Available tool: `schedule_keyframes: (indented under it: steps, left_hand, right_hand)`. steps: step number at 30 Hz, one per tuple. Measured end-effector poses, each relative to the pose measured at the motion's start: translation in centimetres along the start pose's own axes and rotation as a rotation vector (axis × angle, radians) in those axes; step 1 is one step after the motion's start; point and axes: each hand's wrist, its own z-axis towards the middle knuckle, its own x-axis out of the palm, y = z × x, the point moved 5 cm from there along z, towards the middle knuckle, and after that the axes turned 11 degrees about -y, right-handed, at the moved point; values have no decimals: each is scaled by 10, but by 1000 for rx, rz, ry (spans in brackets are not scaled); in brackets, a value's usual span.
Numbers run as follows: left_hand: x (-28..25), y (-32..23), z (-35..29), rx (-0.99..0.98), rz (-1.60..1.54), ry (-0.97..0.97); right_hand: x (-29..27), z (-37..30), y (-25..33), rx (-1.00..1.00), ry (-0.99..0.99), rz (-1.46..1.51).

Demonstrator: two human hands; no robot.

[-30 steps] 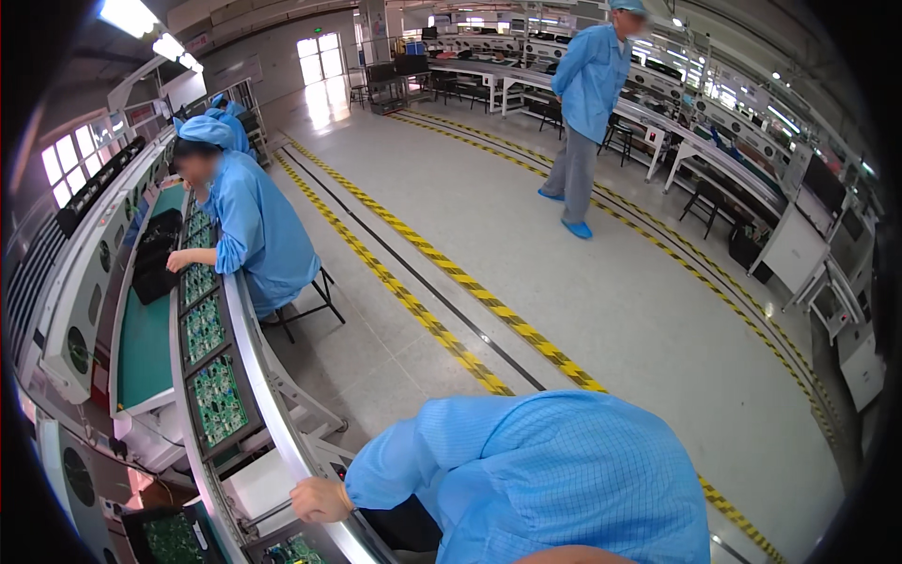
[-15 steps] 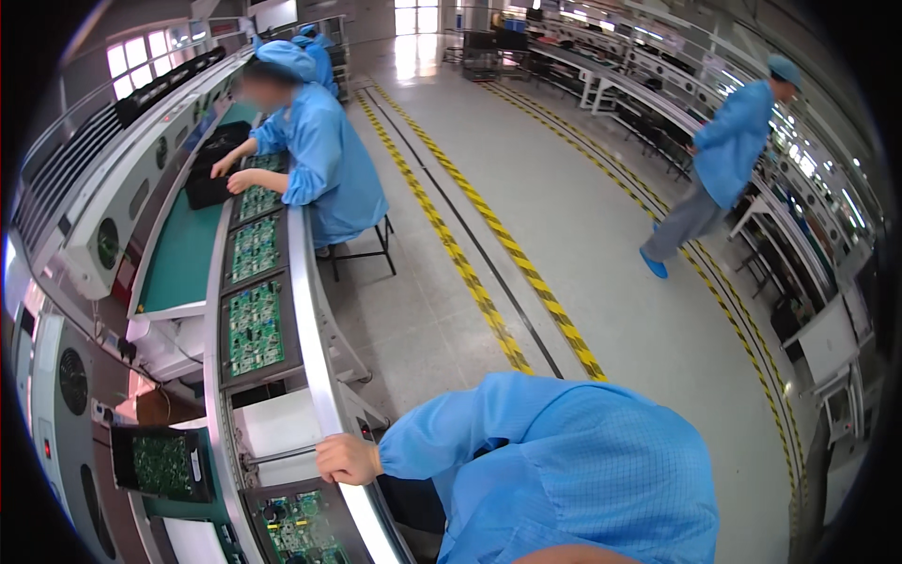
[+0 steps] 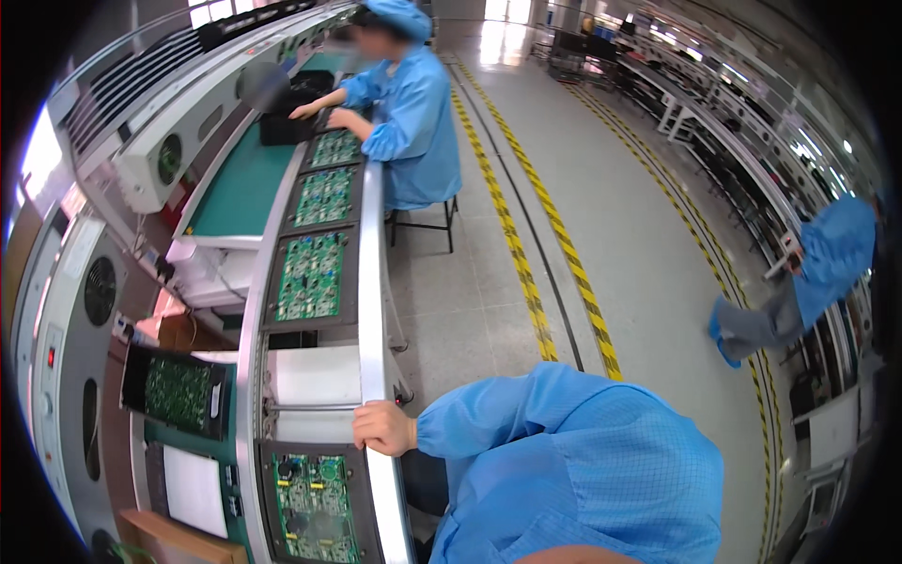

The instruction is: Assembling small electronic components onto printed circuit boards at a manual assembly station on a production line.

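My right hand (image 3: 385, 429) rests on the metal rail (image 3: 380, 329) along the near side of the conveyor, its fingers bent over the inner edge. The blue sleeve (image 3: 489, 414) behind it runs back to my shoulder. Just below the hand, on the conveyor, lies a dark pallet (image 3: 366, 493) carrying a green circuit board (image 3: 315, 498) with yellow and black parts. A pale gap with a crossbar (image 3: 310, 408) separates this pallet from another board (image 3: 310, 275) farther up the line. My left hand is out of view.
Beyond the conveyor stand a black bin of green boards (image 3: 178, 393), a white sheet (image 3: 194, 492) and fan units (image 3: 101, 287). Up the line, a seated co-worker (image 3: 409, 122) reaches into a black tray (image 3: 282, 127). Another person (image 3: 827, 263) is by the right-hand benches. Striped tape (image 3: 536, 310) marks the floor.
The view has swung left, so the conveyor and co-worker appear farther right. The person in the aisle has moved toward the near right. My right hand stays on the rail.
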Motion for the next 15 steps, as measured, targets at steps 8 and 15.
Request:
schedule_keyframes:
  steps: [8,15]
  left_hand:
    - [-43,66,3,-115,-321,-351]
    - [-74,-144,-55,-320,-760,-244]
  right_hand:
    - [5,-2,5,2,-42,80]
    - [0,3,-8,387,-9,-37]
